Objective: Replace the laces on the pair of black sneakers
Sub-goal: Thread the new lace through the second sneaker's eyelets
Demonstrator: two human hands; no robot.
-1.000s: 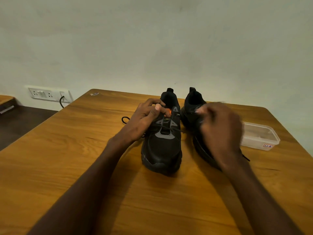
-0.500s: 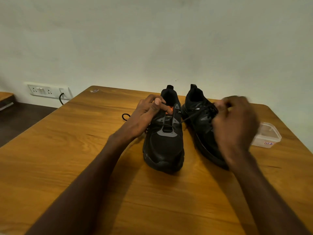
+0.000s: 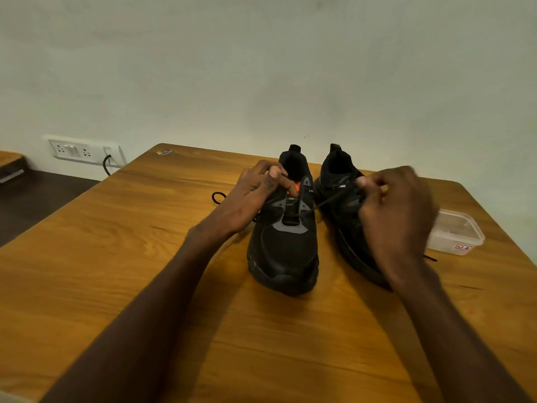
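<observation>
Tub [image 3: 456, 232] lidded, contents unclear. Left grip [image 3: 255, 193] pinching sneaker [image 3: 286, 245] tongue; right grip [image 3: 398, 210] pinching lace [image 3: 325, 203].

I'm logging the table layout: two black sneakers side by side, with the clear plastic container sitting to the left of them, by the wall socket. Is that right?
Not quite. The head view shows the clear plastic container to the right of the two black sneakers, beyond the right hand, not on the left by the wall socket. The sneakers do stand side by side on the table.
</observation>
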